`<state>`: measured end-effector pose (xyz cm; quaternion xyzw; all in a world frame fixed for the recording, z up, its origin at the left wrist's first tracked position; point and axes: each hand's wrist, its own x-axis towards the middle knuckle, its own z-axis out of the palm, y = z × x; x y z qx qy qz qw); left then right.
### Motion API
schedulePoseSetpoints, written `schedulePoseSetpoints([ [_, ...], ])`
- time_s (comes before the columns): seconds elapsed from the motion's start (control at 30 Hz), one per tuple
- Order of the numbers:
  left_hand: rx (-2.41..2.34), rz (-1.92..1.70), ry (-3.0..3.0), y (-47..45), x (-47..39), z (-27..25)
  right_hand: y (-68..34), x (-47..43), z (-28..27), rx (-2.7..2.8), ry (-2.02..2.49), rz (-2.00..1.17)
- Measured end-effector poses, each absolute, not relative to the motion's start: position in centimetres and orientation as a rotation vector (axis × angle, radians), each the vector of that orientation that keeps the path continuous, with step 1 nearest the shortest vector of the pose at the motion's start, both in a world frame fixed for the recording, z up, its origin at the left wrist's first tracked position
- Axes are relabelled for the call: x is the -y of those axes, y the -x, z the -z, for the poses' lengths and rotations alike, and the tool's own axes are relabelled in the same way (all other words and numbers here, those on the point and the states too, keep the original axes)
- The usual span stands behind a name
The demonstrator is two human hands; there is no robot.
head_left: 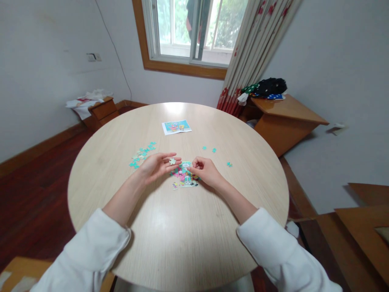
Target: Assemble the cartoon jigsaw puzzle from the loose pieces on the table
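My left hand [156, 167] is turned palm up, fingers stretched out, with a pale jigsaw piece [172, 161] lying on the fingers. My right hand [206, 170] has its fingers curled into a pinch over the right side of the partly joined jigsaw puzzle [187, 180]. Whether a small piece is between those fingertips is hidden. Pink, yellow and white cartoon figures on a turquoise ground show on the puzzle, and both hands cover parts of it. At its lower left edge is a small piece [175, 186].
Several loose turquoise and pale pieces [140, 154] lie left of the puzzle. Right of it are three more pieces, one farther out [229, 164]. A folded picture sheet [176, 127] lies farther back on the round table [179, 239]. A wooden cabinet [285, 117] stands beyond the table's right edge.
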<state>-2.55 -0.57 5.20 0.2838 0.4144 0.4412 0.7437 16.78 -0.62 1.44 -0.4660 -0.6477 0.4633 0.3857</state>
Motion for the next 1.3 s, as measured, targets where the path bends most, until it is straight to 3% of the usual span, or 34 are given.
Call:
schedulePoseSetpoints([
  [1.3, -0.968, -1.019, -0.708, 2.32, 0.93, -5.12, -17.70, -0.18, -1.02, 1.611, 1.207, -1.026],
])
